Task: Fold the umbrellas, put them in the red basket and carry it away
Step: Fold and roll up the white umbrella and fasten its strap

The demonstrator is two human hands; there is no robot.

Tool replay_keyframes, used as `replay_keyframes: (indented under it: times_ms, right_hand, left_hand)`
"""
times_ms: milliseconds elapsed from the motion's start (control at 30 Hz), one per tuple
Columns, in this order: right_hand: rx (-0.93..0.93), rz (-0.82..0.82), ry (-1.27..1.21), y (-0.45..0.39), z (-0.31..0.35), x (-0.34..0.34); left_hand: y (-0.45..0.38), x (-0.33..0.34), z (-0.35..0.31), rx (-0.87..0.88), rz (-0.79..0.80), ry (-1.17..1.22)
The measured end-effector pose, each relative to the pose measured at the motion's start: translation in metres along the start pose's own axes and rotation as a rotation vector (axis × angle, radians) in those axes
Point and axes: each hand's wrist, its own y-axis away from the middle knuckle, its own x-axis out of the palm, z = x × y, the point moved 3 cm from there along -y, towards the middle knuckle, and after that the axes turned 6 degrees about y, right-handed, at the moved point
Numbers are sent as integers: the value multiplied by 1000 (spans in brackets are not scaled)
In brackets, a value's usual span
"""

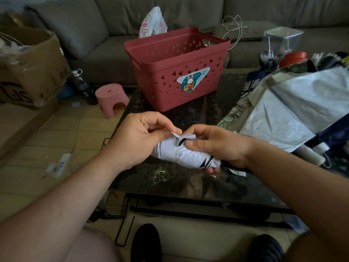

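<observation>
A rolled white umbrella (186,155) with thin black lines lies across my two hands above the dark glass table (181,178). My right hand (215,146) wraps round its middle and right end, thumb on top. My left hand (140,137) pinches the small white strap at the roll's upper left end. The red basket (177,67) with triangle holes and a sticker stands farther back on the table; I see nothing inside it. More unfolded umbrellas (294,110), silver-white, leaf-patterned and dark blue, are heaped on the table's right side.
A grey sofa (105,53) runs along the back with a plastic bag and a cord on it. A pink stool (111,99), a water bottle (83,85) and a cardboard box (28,72) sit on the floor at left. A clear box (283,39) stands back right.
</observation>
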Motion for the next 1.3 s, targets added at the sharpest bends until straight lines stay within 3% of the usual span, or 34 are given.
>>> replay_keyframes:
  times_ms: [567,833,900,933,1033,1100,1167,1233,1300]
  right_hand:
    - [57,-43,-222,-4,-2,-7]
    - [48,-82,-349,-7,5,-13]
    - [0,-132,-362,-8,8,-15]
    - [-24,-160,-375,-9,8,-14]
    - [-80,-246,-411,-14,8,-8]
    - [-102,-270,-407,-17,10,1]
    - [-92,-289,-387,-18,11,13]
    - [-103,-313,-308,-16,10,22]
    - [-165,-363,-39,-14,8,24]
  left_hand:
    - [-3,-13,2,372,-72,-467]
    - [-7,-11,-3,666,-33,-804]
    - [-9,-8,4,558,-139,-770]
    - [-10,-3,9,421,-222,-637]
    - [-19,16,21,-109,-383,294]
    - [-26,35,30,-385,-181,744]
    - [-26,47,29,-519,-68,764]
    - [-30,48,35,-584,-171,708]
    - [-33,50,34,-593,-304,674]
